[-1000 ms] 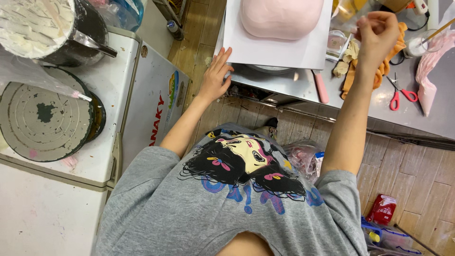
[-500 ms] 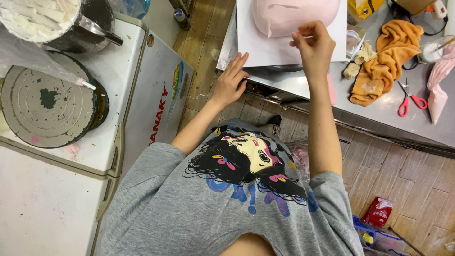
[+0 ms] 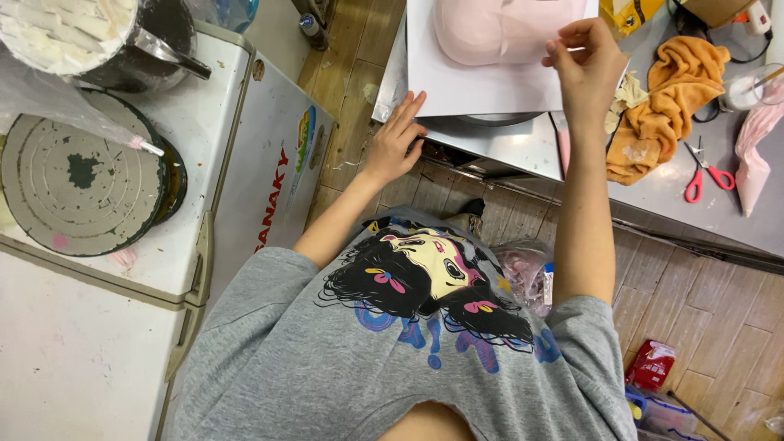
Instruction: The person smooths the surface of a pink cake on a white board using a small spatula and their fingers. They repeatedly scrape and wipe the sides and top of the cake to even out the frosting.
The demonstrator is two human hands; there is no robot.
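Your right hand (image 3: 586,61), fingertips pinched together, hovers over the white square cake board (image 3: 490,94); your left hand (image 3: 398,139), fingers spread, steadies its edge. A slip could likely dent the smooth pink domed cake (image 3: 498,28).

The pink cake (image 3: 498,28) and white board (image 3: 482,82) run off the top edge. The right hand (image 3: 584,61) hides whatever its fingertips pinch.
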